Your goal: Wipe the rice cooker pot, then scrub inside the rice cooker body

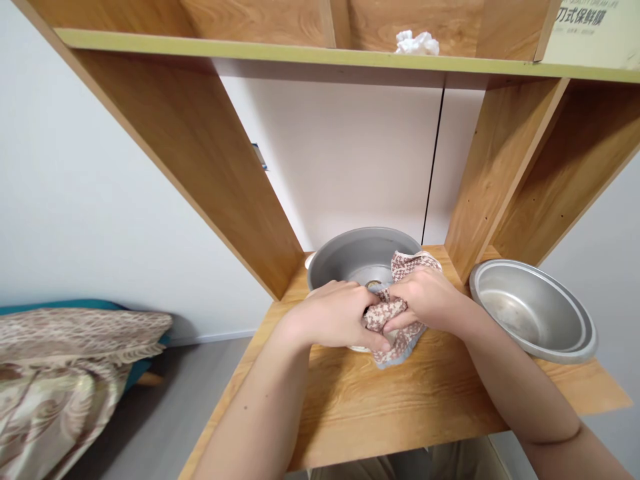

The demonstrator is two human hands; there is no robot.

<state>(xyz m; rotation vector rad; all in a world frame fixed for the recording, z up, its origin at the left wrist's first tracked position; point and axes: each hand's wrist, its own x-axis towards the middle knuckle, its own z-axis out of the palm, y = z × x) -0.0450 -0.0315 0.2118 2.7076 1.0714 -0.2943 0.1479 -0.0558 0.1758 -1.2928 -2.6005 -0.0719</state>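
A brown-and-white patterned cloth (400, 350) is bunched between my two hands, at the near rim of a round grey vessel. My left hand (337, 312) is closed, with the cloth between its thumb and fingers. From the other side, my right hand (425, 298) grips the cloth too, and one end of it spreads over the vessel's right rim. The vessel looks like a rice cooker body (345, 250), with a shiny bottom and a small round part at its centre. My hands and the cloth hide its near side.
To the right, a metal inner pot (530, 310) sits on the wooden desk (400, 407). Wooden uprights and a shelf (280, 48) frame the back. Crumpled white tissue (417, 44) and a printed box (595, 37) are on the shelf. A fabric-covered seat (65, 360) stands at left.
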